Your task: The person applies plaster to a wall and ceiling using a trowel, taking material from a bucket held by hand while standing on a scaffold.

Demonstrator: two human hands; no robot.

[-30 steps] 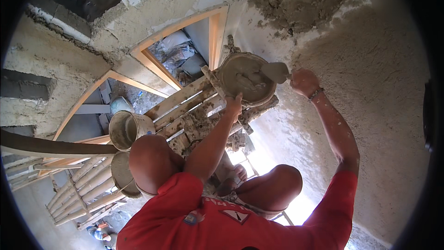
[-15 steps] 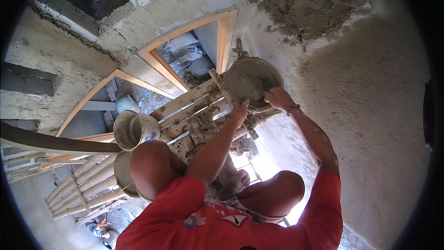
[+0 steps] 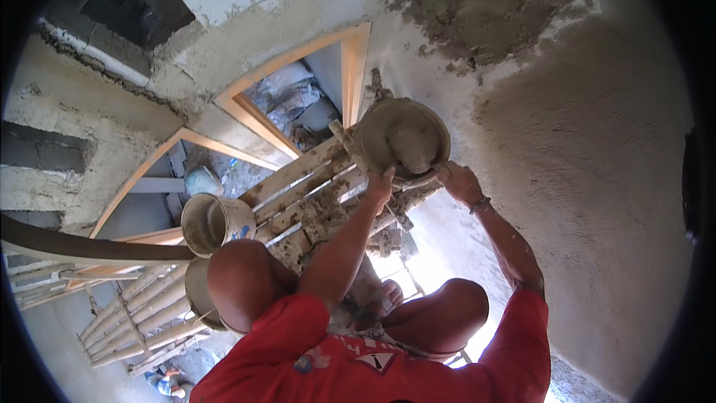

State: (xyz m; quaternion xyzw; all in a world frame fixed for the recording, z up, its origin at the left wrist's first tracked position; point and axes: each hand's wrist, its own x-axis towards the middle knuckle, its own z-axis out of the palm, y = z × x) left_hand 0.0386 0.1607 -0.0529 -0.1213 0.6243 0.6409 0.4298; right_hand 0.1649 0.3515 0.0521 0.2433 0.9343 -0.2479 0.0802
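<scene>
A round, mortar-caked basin (image 3: 365,133) rests at the far end of the plank platform, with a lump of wet grey mortar (image 3: 414,148) inside. On its near left rim, my left hand (image 3: 380,185) is closed, thumb over the edge. My right hand (image 3: 460,183) grips the near right rim, fingers curled around it. Both forearms stretch forward between and beside my bent knees.
A dirty white bucket (image 3: 240,218) stands left of my knee, with a second bucket (image 3: 200,287) beside it. Gapped wooden planks (image 3: 294,172) lie below. A rough plastered wall (image 3: 589,172) rises right; orange window frames (image 3: 356,67) are ahead. Another person (image 3: 160,382) is far below.
My right hand has shifted from over the basin's inside edge to its outer near right rim. The mortar lump sits closer to the near rim. The view has shifted slightly.
</scene>
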